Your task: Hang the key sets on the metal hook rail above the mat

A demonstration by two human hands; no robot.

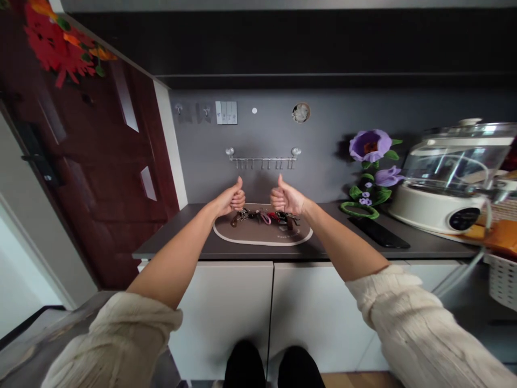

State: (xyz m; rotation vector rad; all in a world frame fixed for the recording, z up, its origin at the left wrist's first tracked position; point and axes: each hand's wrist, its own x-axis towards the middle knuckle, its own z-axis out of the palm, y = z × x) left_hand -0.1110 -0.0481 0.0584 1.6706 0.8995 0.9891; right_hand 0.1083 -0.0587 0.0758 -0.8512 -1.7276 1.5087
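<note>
Both of my arms reach forward over a dark counter. My left hand [232, 198] is a fist with the thumb up, and nothing is in it. My right hand [285, 198] makes the same thumbs-up fist, also with nothing in it. Just below and between the hands lie several keys and key rings [263, 216] on a brown oval mat [262, 235] with a pale rim. On the grey wall behind the hands hangs a metal hook rail [262, 159] with nothing on it.
A dark red door [92, 161] stands at the left. Purple artificial flowers [371, 161], a black phone [378, 231] and a white cooker with a glass lid [448, 183] sit on the counter at the right. White cabinet doors [274, 312] are below.
</note>
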